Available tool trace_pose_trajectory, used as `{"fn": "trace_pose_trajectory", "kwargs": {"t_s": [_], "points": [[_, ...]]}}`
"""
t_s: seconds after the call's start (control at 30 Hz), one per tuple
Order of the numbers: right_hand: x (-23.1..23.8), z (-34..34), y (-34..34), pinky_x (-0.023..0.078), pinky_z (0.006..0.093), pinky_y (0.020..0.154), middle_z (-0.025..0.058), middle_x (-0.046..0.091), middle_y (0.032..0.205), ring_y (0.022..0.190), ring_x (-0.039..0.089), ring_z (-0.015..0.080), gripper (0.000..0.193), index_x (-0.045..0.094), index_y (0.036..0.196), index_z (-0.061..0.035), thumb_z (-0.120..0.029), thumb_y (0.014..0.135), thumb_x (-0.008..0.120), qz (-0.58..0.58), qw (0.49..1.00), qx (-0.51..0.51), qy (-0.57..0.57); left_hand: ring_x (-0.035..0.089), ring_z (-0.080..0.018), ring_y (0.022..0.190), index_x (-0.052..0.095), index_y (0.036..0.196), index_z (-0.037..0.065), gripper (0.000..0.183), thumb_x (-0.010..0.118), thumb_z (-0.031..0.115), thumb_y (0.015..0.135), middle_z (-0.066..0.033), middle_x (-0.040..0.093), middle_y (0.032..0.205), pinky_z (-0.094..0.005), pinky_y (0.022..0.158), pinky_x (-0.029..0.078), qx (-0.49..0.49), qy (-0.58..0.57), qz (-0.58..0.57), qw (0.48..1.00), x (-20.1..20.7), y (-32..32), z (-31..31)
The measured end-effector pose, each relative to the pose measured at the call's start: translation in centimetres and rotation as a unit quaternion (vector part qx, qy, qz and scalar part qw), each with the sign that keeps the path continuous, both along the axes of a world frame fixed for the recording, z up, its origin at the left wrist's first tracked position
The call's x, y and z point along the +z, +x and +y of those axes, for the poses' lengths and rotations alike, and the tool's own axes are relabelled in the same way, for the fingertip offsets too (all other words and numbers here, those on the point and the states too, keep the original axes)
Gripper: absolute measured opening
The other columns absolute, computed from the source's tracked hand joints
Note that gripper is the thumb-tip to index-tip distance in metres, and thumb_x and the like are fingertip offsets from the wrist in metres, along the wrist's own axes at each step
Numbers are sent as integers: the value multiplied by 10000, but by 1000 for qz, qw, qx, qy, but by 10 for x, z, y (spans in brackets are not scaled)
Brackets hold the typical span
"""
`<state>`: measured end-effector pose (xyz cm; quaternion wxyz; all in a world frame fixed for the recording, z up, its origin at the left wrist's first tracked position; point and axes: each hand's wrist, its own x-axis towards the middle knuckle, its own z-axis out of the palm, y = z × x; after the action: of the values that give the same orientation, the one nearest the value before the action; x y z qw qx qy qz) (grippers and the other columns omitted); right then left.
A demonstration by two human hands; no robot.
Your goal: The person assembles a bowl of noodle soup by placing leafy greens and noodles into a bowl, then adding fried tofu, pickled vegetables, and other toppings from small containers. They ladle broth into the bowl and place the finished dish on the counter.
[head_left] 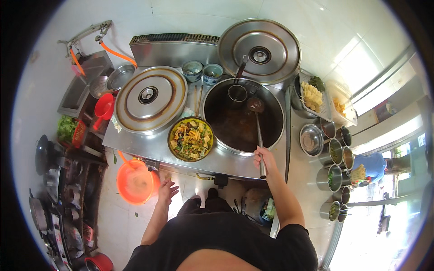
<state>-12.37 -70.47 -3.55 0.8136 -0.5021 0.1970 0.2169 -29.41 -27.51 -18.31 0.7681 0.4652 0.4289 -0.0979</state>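
My right hand (pixel 265 159) is closed round the handle of a long metal ladle (pixel 259 128). The ladle's bowl dips into a big steel pot (pixel 206 131) of dark broth. A small dark-rimmed strainer (pixel 238 92) with a dark handle leans in the same pot. My left hand (pixel 167 191) hangs low beside an orange bucket (pixel 135 183), fingers loosely apart, and holds nothing that I can see. Left of the pot, a wide bowl (pixel 191 139) stands on the steel counter, filled with noodles, chopped greens and yellow pieces. Chopsticks (pixel 198 100) lie just behind it.
Large round lids rest at left (pixel 131 108) and behind the pot (pixel 275 40). Two patterned bowls (pixel 212 72) sit at the back. On the right are several steel tubs (pixel 334 177) of ingredients. A red dipper (pixel 104 108) and a sink (pixel 70 101) are left. A person in blue (pixel 371 167) is far right.
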Motion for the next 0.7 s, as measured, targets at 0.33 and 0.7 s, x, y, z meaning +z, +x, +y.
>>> {"fn": "trace_pose_trajectory", "kwargs": {"t_s": [0.33,0.7], "points": [[128,-11,-81,305,262,338,13,396,532,383,374,114,139,450,864,-85,-151,946,541,61,997,12,-42,656,-307,888,480,1296,90,362,584,211,971,-111,545,1135,-418,735,570,-42,-16,2,999,-1,20,-2],[205,13,-174,300,229,348,40,487,756,406,403,77,357,474,1304,-48,-73,948,486,75,994,77,-17,671,-311,884,510,1282,83,362,598,178,944,-112,579,1108,-422,713,579,-67,10,8,998,-25,7,10]]}}
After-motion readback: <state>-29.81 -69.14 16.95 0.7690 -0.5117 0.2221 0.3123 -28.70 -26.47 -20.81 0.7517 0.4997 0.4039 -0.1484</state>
